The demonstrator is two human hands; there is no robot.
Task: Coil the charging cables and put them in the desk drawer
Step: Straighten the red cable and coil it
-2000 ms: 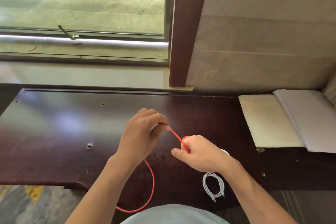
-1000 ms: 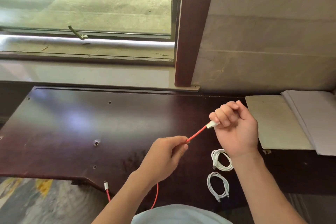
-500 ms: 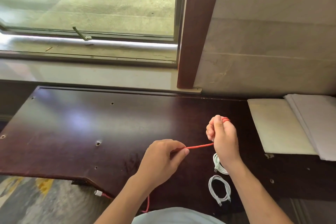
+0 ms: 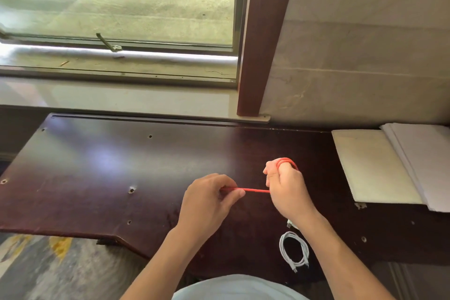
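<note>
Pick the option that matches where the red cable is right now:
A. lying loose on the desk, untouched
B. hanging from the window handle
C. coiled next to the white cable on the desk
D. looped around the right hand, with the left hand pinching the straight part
D: the red cable loops over the fingers of the right hand, and a straight stretch runs to the left hand, which pinches it.

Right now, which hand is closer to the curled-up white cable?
Right. The right hand is just beyond the coiled white cable, its wrist nearly over it; the left hand is farther off to the left.
</note>
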